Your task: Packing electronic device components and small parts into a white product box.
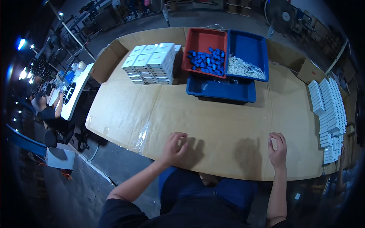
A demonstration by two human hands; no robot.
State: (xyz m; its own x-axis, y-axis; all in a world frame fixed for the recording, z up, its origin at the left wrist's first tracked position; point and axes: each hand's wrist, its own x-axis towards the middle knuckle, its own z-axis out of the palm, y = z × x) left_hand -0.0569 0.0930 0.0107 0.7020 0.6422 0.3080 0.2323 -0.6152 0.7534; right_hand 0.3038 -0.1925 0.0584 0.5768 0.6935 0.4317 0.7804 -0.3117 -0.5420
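Observation:
My left hand hovers over the near edge of a cardboard-covered table, its fingers bent, the thumb apart and nothing in its grasp. Farther right, my right hand is raised over the same edge, fingers loosely curved and apart, also holding nothing. Both cast shadows on the cardboard. Beyond them lies a shallow blue tray. Behind it, a red tray holds many small blue pieces, and a second blue tray has a heap of small white pieces.
White boxes are stacked at the far left of the table. More slim white boxes stand in rows along the right edge. Upright cardboard flaps border the back. A person sits at a white table off left.

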